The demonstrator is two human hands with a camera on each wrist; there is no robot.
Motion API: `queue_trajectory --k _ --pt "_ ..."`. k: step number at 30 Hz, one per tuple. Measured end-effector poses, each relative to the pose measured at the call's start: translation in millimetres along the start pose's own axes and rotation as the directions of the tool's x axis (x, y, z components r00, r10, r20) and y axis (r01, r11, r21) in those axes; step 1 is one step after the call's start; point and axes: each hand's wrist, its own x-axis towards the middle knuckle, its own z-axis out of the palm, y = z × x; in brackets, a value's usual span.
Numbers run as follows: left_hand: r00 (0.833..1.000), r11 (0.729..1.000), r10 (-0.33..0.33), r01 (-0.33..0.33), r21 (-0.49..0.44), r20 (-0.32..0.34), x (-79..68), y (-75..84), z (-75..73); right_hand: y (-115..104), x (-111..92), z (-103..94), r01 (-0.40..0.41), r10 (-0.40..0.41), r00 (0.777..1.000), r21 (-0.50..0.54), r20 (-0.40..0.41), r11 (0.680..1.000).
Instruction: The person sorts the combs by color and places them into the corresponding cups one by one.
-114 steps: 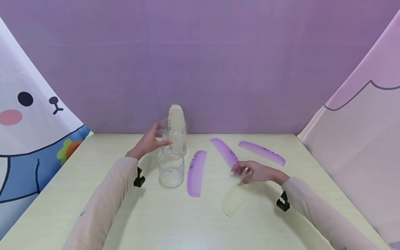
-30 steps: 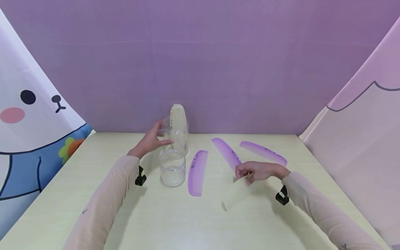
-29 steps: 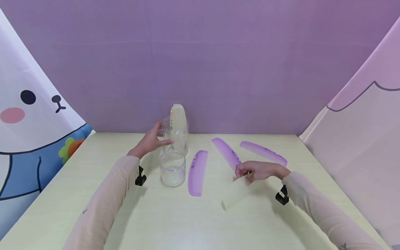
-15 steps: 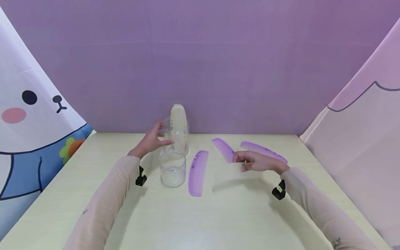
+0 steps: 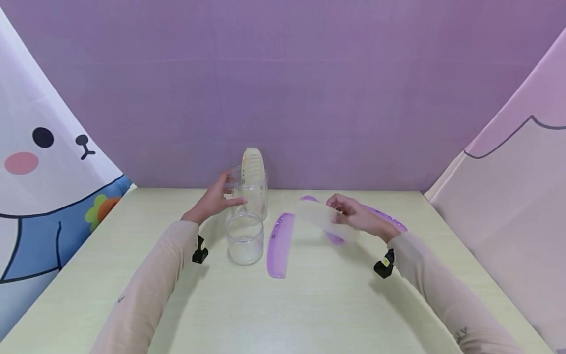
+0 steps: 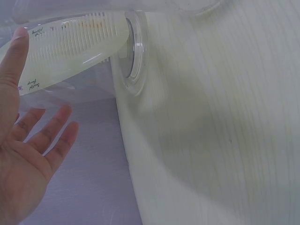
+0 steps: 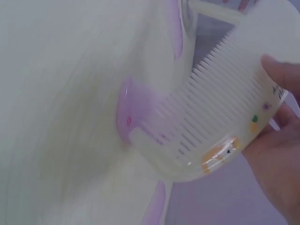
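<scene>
At the back left, my left hand [image 5: 211, 202] holds a clear jar [image 5: 261, 206], thumb in front and fingers round the far side. A cream comb [image 5: 253, 164] stands upright inside it, printed side partly visible in the left wrist view. Another cream comb [image 5: 311, 212] is raised off the table, pinched between thumb and fingers of my right hand [image 5: 355, 215]; the right wrist view shows its teeth and a small coloured print on its spine. Beneath it lies a purple comb [image 5: 334, 239], mostly covered. A second clear jar [image 5: 245, 248] stands in front of the held one.
One purple comb [image 5: 279, 248] lies right of the front jar. Another purple comb [image 5: 389, 219] is at the back right, partly behind my right hand. A purple cloth [image 5: 283, 98] hangs beyond the table's rear edge, with printed cloths at both sides.
My right hand has picked the cream comb off the table, turned it and carried it up and back, over the middle purple comb. My left hand stays at the jar.
</scene>
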Motion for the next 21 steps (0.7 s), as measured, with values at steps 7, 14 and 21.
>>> queue_trajectory --k 7,14,21 --pt "1.0 1.0 0.002 -0.002 0.003 0.0 -0.9 -0.6 -0.8 -10.1 16.0 10.6 0.022 0.017 0.974 0.169 -0.226 0.985" --pt "1.0 1.0 0.0 0.0 0.004 -0.009 -1.2 -1.8 -0.4 -27.4 36.4 19.7 0.069 0.027 0.928 0.244 -0.371 0.967" --pt "1.0 1.0 0.007 -0.007 0.01 -0.012 -2.1 -0.3 0.4 -40.4 60.0 24.6 0.092 0.059 0.877 0.287 -0.477 0.953"
